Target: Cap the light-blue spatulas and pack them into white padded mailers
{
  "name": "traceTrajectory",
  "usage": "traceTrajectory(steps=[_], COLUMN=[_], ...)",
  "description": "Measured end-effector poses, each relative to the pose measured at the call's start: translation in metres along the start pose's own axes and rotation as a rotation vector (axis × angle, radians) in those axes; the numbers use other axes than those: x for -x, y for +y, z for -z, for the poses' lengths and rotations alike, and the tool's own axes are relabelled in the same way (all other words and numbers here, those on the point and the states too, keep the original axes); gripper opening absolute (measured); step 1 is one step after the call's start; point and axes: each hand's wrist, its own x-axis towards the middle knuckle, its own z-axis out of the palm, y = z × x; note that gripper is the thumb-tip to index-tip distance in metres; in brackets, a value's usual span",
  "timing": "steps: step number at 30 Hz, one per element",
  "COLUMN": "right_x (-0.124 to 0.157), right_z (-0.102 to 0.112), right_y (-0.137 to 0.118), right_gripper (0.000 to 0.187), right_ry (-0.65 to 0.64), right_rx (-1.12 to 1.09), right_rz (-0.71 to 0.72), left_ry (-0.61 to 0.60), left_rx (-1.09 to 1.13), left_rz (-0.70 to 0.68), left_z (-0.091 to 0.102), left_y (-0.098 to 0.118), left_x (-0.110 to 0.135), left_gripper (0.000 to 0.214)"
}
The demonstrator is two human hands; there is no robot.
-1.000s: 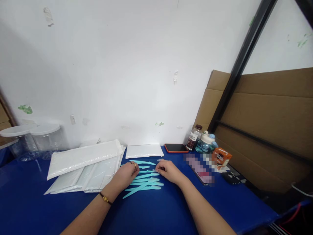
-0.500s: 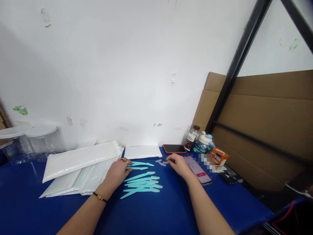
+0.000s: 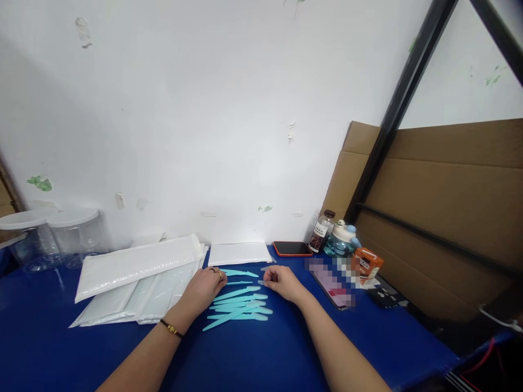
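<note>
Tools of slim turquoise plastic [image 3: 242,299] lie in a loose stack on the blue worktop [image 3: 253,359], between and just below the two hands, the nearest ones crossing each other. The left hand [image 3: 205,288], with a dark bracelet [image 3: 171,329] at its wrist, has thumb and fingertips pinched together on the near end of one thin turquoise tool [image 3: 242,283], which points across toward the other hand. Another turquoise tool [image 3: 240,273] lies just beyond it, its left end hidden behind the fingers.

The right hand [image 3: 285,284] is curled, thumb and forefinger closed on a small clear piece [image 3: 260,282] that faces the end of the held tool, a narrow gap between them. A second pale sliver shows just past the knuckles, too small to make out.

White padded envelopes [image 3: 139,270] overlap to the left, and a flat white packet [image 3: 239,253] sits against the wall. To its right come an orange-edged phone [image 3: 292,249], a brown-capped bottle [image 3: 322,233] and an orange box [image 3: 366,265].
</note>
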Motion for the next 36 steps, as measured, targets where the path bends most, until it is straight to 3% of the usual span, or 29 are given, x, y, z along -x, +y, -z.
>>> traceTrajectory(steps=[8, 22, 30, 36], right_x=[-0.004, -0.002, 0.001, -0.001], right_z=[-0.013, -0.012, -0.004, -0.017], right_y=[-0.005, -0.019, -0.007, -0.012], right_gripper=[0.008, 0.009, 0.007, 0.008], right_ry=[0.024, -0.017, 0.001, -0.013], right_rx=[-0.043, -0.08, -0.105, -0.12], right_rz=[0.057, 0.025, -0.003, 0.029], left_ry=[-0.013, -0.035, 0.0, -0.034], left_rx=[-0.003, -0.002, -0.003, -0.008], left_rz=[-0.017, -0.025, -0.001, -0.008], left_z=[0.0, 0.0, 0.0, 0.002], left_y=[0.007, 0.009, 0.003, 0.013], left_x=[-0.003, -0.002, -0.001, -0.002], left_gripper=[0.026, 0.023, 0.025, 0.024])
